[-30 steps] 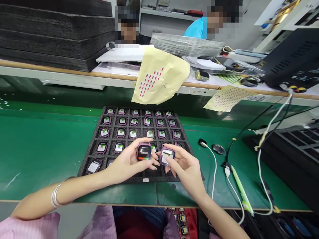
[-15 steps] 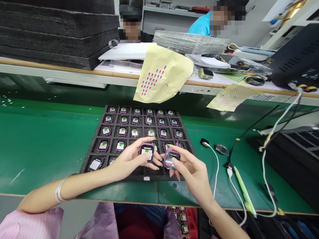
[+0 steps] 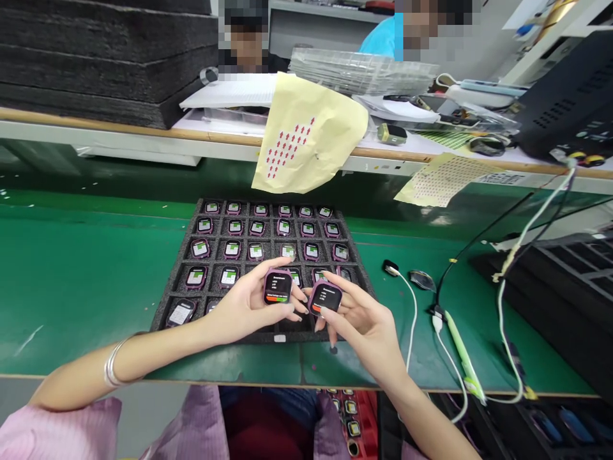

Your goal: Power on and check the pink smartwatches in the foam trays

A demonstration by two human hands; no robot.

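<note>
Above the front part of a black foam tray (image 3: 165, 281), my left hand (image 3: 253, 297) is closed around a purple-framed smartwatch (image 3: 278, 289). Its lit screen shows white text over a red and green bar. My right hand (image 3: 357, 313) grips a second purple smartwatch (image 3: 326, 298), slightly tilted, with the thumb on the lower screen edge near a red bar. The two watches are side by side, a small gap between them. More purple watches (image 3: 232, 249) with lit white-and-green screens lie in the tray's compartments. My hands hide some of the front compartments.
A shelf edge (image 3: 220, 137) runs behind the tray, with yellow sticker sheets (image 3: 306, 137) hanging over it. Stacked black foam trays (image 3: 110, 64) stand back left. On the right lie a black charger (image 3: 391, 267), white cables and a green strip (image 3: 462, 351). Two people are across the bench.
Both watch screens have switched from a white-and-green picture or partial view to dark text pages with coloured bars. The left thumb has slid down off the screen's middle. The camera view has shifted slightly.
</note>
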